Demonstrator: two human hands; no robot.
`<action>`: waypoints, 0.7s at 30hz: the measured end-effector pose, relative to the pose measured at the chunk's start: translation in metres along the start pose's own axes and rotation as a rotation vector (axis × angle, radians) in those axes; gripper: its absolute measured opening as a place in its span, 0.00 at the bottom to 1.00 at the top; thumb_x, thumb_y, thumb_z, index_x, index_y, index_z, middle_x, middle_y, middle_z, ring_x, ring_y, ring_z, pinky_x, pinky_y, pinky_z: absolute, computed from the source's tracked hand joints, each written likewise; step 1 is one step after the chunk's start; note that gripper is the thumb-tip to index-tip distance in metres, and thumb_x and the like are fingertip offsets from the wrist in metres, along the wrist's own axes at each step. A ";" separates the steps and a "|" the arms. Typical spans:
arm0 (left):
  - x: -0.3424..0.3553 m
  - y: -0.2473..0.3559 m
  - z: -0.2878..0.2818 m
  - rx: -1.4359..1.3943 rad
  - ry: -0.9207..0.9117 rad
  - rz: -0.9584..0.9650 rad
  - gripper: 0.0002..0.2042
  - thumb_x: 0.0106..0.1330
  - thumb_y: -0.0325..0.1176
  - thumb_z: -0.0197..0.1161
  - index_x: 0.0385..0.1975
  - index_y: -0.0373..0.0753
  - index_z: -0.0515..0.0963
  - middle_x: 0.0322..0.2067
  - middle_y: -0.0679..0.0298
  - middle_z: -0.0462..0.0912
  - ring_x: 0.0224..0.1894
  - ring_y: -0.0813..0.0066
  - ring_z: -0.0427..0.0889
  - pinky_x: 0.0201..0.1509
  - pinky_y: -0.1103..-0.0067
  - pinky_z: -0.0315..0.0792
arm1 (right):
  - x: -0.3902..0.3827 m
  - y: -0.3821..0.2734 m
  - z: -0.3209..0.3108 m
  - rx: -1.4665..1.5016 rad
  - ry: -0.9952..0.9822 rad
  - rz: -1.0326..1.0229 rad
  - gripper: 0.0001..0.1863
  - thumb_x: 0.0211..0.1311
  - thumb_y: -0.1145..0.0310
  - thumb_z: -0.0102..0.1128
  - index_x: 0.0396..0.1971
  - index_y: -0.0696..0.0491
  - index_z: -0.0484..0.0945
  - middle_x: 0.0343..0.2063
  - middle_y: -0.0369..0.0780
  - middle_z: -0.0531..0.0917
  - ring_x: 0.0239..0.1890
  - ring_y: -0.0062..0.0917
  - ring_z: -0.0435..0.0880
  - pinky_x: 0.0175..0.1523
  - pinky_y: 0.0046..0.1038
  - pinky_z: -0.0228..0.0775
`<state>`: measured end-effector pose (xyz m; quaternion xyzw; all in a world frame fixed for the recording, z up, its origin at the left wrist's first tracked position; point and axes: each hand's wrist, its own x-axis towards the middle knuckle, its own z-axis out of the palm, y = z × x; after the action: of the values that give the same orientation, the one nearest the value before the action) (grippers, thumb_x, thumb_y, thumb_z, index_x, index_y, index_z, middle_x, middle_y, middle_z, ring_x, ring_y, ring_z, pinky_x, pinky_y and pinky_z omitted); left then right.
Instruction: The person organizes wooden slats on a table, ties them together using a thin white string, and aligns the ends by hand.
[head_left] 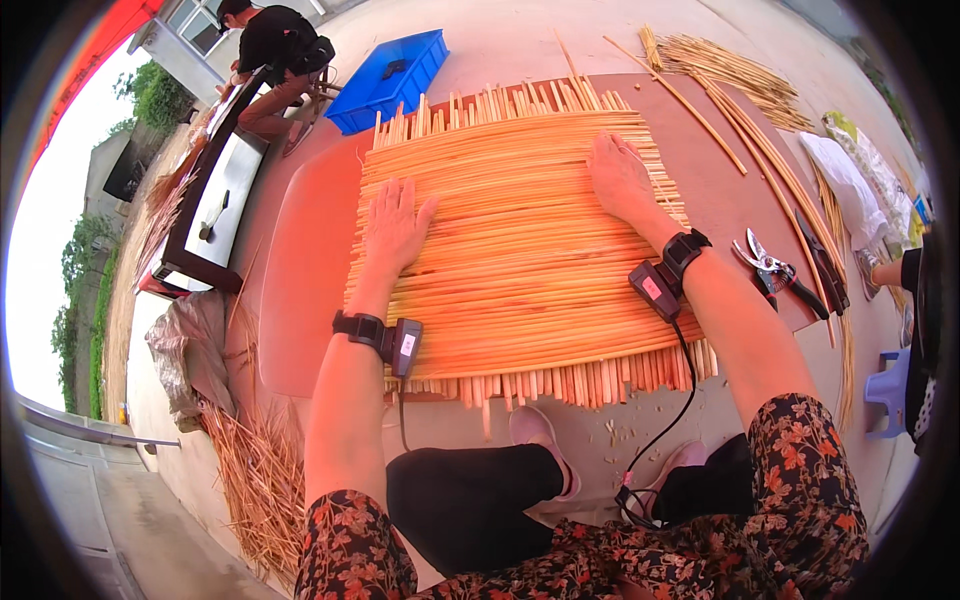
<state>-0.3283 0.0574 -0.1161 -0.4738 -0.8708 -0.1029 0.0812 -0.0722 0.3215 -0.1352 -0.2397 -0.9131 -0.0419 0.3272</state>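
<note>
A wide layer of pale straw-coloured stalks (510, 270) lies side by side, running left to right on a low reddish-brown table. Beneath it another layer runs the other way, its uneven ends (570, 383) poking out at the near and far edges. My left hand (395, 225) rests flat on the left part of the top layer, fingers stretched out and thumb apart. Farther off, at the right edge, my right hand (620, 178) lies palm down on the stalks with its fingers extended. Neither hand grips anything.
Pruning shears (768, 268) lie on the table (310, 260) at right, near long loose stalks (765, 165). A blue crate (390, 80) stands beyond. A stalk bundle (735, 75) is far right, a purple stool (887, 395) right. Another person (275, 50) sits far left.
</note>
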 end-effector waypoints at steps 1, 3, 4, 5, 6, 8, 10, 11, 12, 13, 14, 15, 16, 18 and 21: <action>-0.001 0.000 -0.002 -0.004 0.005 -0.010 0.37 0.73 0.61 0.38 0.71 0.36 0.56 0.72 0.48 0.53 0.75 0.54 0.47 0.77 0.62 0.41 | -0.001 -0.002 0.000 -0.013 0.058 -0.020 0.09 0.64 0.70 0.52 0.40 0.58 0.70 0.43 0.48 0.77 0.51 0.42 0.74 0.59 0.40 0.63; -0.003 -0.002 -0.006 -0.013 -0.059 -0.032 0.36 0.74 0.60 0.36 0.72 0.37 0.54 0.73 0.50 0.51 0.76 0.56 0.44 0.77 0.65 0.39 | -0.001 -0.005 0.002 -0.026 0.116 -0.052 0.09 0.65 0.69 0.52 0.40 0.58 0.70 0.43 0.48 0.77 0.52 0.41 0.74 0.59 0.40 0.63; -0.004 -0.005 -0.007 -0.014 -0.055 -0.040 0.36 0.74 0.60 0.36 0.72 0.37 0.54 0.73 0.50 0.51 0.76 0.56 0.44 0.77 0.65 0.39 | 0.000 -0.010 0.000 -0.015 0.075 -0.033 0.09 0.66 0.68 0.52 0.40 0.58 0.70 0.43 0.48 0.77 0.52 0.41 0.74 0.60 0.40 0.63; -0.005 -0.008 -0.007 -0.046 -0.019 -0.028 0.37 0.73 0.61 0.37 0.71 0.37 0.56 0.72 0.49 0.53 0.75 0.54 0.47 0.76 0.62 0.41 | 0.002 -0.015 -0.002 -0.004 0.035 -0.014 0.09 0.66 0.68 0.51 0.40 0.58 0.69 0.42 0.48 0.77 0.52 0.41 0.74 0.60 0.40 0.62; -0.006 -0.010 -0.008 -0.078 0.018 -0.017 0.37 0.73 0.62 0.38 0.70 0.36 0.58 0.71 0.48 0.55 0.75 0.52 0.50 0.76 0.60 0.43 | 0.004 -0.019 -0.005 -0.003 0.036 -0.022 0.09 0.66 0.68 0.51 0.40 0.58 0.69 0.42 0.48 0.77 0.52 0.41 0.74 0.60 0.40 0.62; -0.009 -0.007 -0.010 -0.062 0.029 -0.028 0.38 0.73 0.62 0.38 0.70 0.35 0.58 0.71 0.48 0.55 0.74 0.52 0.50 0.76 0.60 0.43 | 0.004 -0.028 -0.010 0.042 -0.087 0.045 0.08 0.66 0.69 0.51 0.39 0.58 0.69 0.41 0.47 0.77 0.52 0.41 0.74 0.60 0.40 0.63; -0.009 0.005 -0.010 -0.053 0.041 -0.032 0.38 0.72 0.62 0.38 0.69 0.35 0.58 0.71 0.48 0.56 0.74 0.51 0.50 0.76 0.59 0.43 | 0.002 -0.029 -0.013 0.051 -0.098 0.054 0.08 0.66 0.69 0.51 0.39 0.58 0.69 0.41 0.47 0.76 0.52 0.40 0.74 0.60 0.39 0.63; -0.007 0.014 -0.012 -0.071 0.082 0.020 0.38 0.72 0.63 0.38 0.69 0.33 0.58 0.71 0.48 0.56 0.74 0.51 0.50 0.76 0.59 0.42 | 0.002 -0.030 -0.013 0.068 -0.105 0.066 0.07 0.66 0.69 0.51 0.38 0.58 0.69 0.40 0.47 0.76 0.52 0.40 0.74 0.60 0.39 0.63; -0.005 0.022 -0.013 -0.089 0.124 0.073 0.39 0.72 0.63 0.38 0.69 0.32 0.58 0.71 0.48 0.56 0.74 0.51 0.50 0.76 0.59 0.42 | 0.002 -0.031 -0.013 0.063 -0.108 0.061 0.07 0.66 0.69 0.51 0.38 0.58 0.69 0.40 0.47 0.76 0.52 0.40 0.74 0.60 0.39 0.63; -0.003 0.027 -0.014 -0.088 0.126 0.066 0.39 0.72 0.63 0.38 0.69 0.32 0.58 0.71 0.48 0.56 0.74 0.51 0.50 0.76 0.59 0.42 | 0.003 -0.035 -0.014 0.072 -0.114 0.072 0.07 0.67 0.69 0.51 0.38 0.58 0.69 0.40 0.47 0.76 0.52 0.41 0.74 0.60 0.39 0.63; 0.001 0.032 -0.013 -0.092 0.136 0.086 0.39 0.72 0.63 0.38 0.69 0.32 0.58 0.71 0.48 0.56 0.74 0.51 0.50 0.76 0.59 0.42 | 0.005 -0.038 -0.013 0.080 -0.120 0.084 0.07 0.67 0.70 0.51 0.37 0.57 0.70 0.40 0.47 0.76 0.52 0.41 0.74 0.60 0.40 0.63; 0.004 0.036 -0.012 -0.097 0.146 0.107 0.40 0.72 0.63 0.39 0.68 0.31 0.58 0.71 0.48 0.56 0.74 0.51 0.51 0.76 0.59 0.42 | 0.006 -0.041 -0.011 0.079 -0.123 0.078 0.07 0.67 0.70 0.51 0.37 0.57 0.70 0.40 0.47 0.76 0.52 0.41 0.74 0.60 0.40 0.63; 0.004 0.042 -0.009 -0.108 0.139 0.110 0.40 0.72 0.63 0.39 0.68 0.31 0.58 0.71 0.48 0.56 0.74 0.51 0.51 0.76 0.59 0.42 | 0.004 -0.040 -0.010 0.074 -0.139 0.098 0.07 0.67 0.70 0.51 0.38 0.57 0.70 0.40 0.47 0.76 0.52 0.41 0.74 0.60 0.40 0.63; 0.003 0.054 -0.002 -0.167 0.093 0.115 0.40 0.72 0.64 0.37 0.69 0.30 0.57 0.71 0.48 0.55 0.74 0.52 0.50 0.76 0.59 0.42 | 0.001 -0.037 -0.009 0.058 -0.165 0.126 0.07 0.67 0.70 0.51 0.38 0.57 0.71 0.40 0.47 0.76 0.52 0.41 0.74 0.60 0.40 0.63; 0.000 0.051 0.016 -0.115 0.073 0.176 0.42 0.72 0.65 0.34 0.70 0.31 0.55 0.72 0.48 0.54 0.75 0.52 0.48 0.77 0.60 0.40 | 0.007 -0.035 -0.004 0.019 -0.170 0.124 0.07 0.68 0.69 0.50 0.38 0.58 0.72 0.40 0.47 0.76 0.51 0.42 0.74 0.60 0.40 0.63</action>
<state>-0.2863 0.0885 -0.1265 -0.5481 -0.8150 -0.1626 0.0943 -0.0908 0.2921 -0.1252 -0.2952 -0.9213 0.0074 0.2529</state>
